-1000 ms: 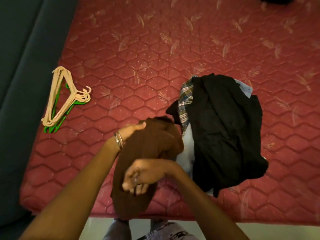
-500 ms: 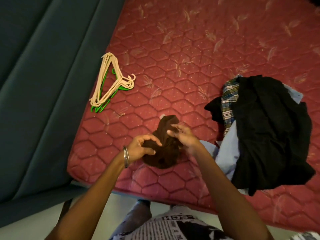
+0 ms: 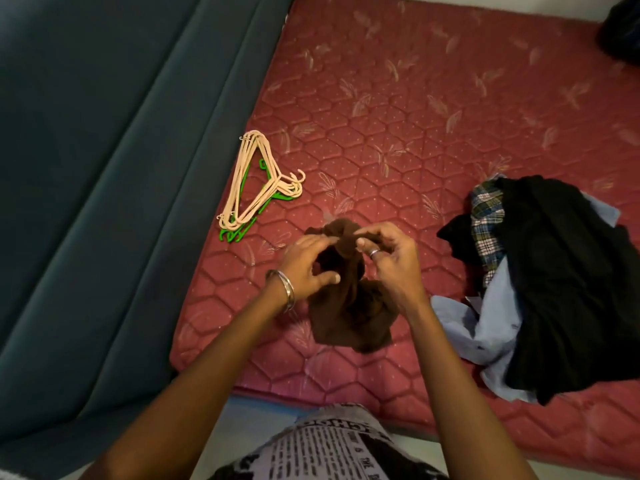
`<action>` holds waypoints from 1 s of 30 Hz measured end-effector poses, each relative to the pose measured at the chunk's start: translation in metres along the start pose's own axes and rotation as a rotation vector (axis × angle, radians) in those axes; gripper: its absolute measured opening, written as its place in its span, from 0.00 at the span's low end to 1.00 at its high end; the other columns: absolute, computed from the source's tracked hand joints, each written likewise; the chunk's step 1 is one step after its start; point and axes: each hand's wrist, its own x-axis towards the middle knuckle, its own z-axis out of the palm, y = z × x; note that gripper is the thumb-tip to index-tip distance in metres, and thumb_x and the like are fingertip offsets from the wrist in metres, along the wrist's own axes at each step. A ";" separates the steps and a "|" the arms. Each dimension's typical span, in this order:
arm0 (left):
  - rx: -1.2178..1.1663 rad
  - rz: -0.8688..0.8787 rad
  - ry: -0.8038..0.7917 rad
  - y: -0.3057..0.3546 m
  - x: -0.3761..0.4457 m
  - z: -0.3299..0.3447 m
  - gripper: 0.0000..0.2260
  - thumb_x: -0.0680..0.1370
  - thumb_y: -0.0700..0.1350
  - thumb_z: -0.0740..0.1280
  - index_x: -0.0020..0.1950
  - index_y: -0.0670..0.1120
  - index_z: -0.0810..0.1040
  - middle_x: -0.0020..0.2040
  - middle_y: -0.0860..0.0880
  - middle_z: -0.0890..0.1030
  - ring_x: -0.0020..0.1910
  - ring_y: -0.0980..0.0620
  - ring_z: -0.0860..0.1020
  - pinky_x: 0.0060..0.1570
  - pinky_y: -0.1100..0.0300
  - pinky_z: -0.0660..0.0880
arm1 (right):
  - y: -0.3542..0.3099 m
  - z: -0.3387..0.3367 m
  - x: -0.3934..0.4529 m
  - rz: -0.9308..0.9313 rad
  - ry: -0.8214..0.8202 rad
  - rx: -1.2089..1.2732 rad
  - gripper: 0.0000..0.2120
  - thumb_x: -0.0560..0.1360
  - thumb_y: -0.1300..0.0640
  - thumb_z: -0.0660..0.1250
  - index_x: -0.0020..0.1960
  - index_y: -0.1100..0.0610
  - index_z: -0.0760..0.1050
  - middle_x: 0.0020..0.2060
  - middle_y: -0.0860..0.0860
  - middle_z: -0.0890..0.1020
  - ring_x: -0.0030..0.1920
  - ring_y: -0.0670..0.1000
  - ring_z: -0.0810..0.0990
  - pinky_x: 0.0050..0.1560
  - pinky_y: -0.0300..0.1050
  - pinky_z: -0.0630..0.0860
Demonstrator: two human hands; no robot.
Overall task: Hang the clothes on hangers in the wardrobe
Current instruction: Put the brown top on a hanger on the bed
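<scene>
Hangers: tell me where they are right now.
In the head view, the hangers lie stacked on the red mattress near its left edge, beyond the left hand.

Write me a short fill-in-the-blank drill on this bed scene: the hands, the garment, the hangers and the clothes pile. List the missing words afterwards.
1. Both hands, left hand and right hand, hold a bunched garment coloured ____.
2. The stack of hangers lies on the ____ mattress.
3. Under the beige hangers lie hangers coloured ____.
4. The clothes pile lies to the ____ of the held garment.

Missing words: brown; red; green; right
</scene>
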 end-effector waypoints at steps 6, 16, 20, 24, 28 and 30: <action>0.328 -0.015 -0.252 -0.008 0.009 -0.006 0.21 0.69 0.59 0.71 0.55 0.46 0.77 0.55 0.47 0.77 0.58 0.43 0.72 0.60 0.52 0.62 | -0.023 0.002 0.006 -0.129 0.061 -0.020 0.04 0.73 0.65 0.69 0.45 0.58 0.80 0.51 0.54 0.74 0.49 0.42 0.76 0.45 0.38 0.76; 0.506 -0.035 0.220 -0.001 0.011 -0.011 0.27 0.62 0.31 0.71 0.58 0.51 0.76 0.48 0.44 0.73 0.44 0.41 0.75 0.48 0.48 0.73 | -0.022 -0.020 0.013 -0.076 0.156 0.084 0.07 0.80 0.64 0.59 0.46 0.58 0.73 0.37 0.47 0.75 0.40 0.40 0.72 0.42 0.35 0.70; -0.262 -0.337 0.255 -0.002 0.015 -0.011 0.35 0.62 0.27 0.70 0.66 0.48 0.66 0.57 0.44 0.67 0.51 0.48 0.70 0.43 0.55 0.76 | -0.038 -0.024 0.022 0.024 0.048 0.376 0.09 0.77 0.57 0.66 0.38 0.53 0.76 0.33 0.46 0.74 0.35 0.43 0.70 0.36 0.36 0.68; -0.323 -0.457 -0.110 -0.002 0.020 0.003 0.33 0.66 0.43 0.78 0.68 0.57 0.69 0.59 0.45 0.67 0.57 0.48 0.71 0.58 0.57 0.71 | -0.060 -0.024 0.023 0.116 -0.141 0.702 0.12 0.74 0.57 0.68 0.32 0.56 0.73 0.28 0.47 0.71 0.29 0.44 0.69 0.32 0.35 0.69; -0.463 -0.528 -0.047 0.008 0.029 0.028 0.16 0.66 0.34 0.77 0.44 0.47 0.74 0.44 0.47 0.73 0.46 0.50 0.73 0.44 0.63 0.74 | -0.064 -0.036 0.019 0.061 -0.233 0.774 0.13 0.65 0.66 0.74 0.34 0.57 0.69 0.27 0.49 0.72 0.28 0.45 0.70 0.30 0.36 0.71; -0.574 -0.604 0.058 0.010 0.031 0.036 0.20 0.67 0.26 0.71 0.37 0.48 0.68 0.34 0.50 0.72 0.38 0.51 0.72 0.30 0.71 0.70 | -0.053 -0.050 0.020 0.048 -0.164 0.569 0.18 0.62 0.71 0.76 0.35 0.54 0.68 0.29 0.49 0.69 0.28 0.45 0.68 0.29 0.37 0.70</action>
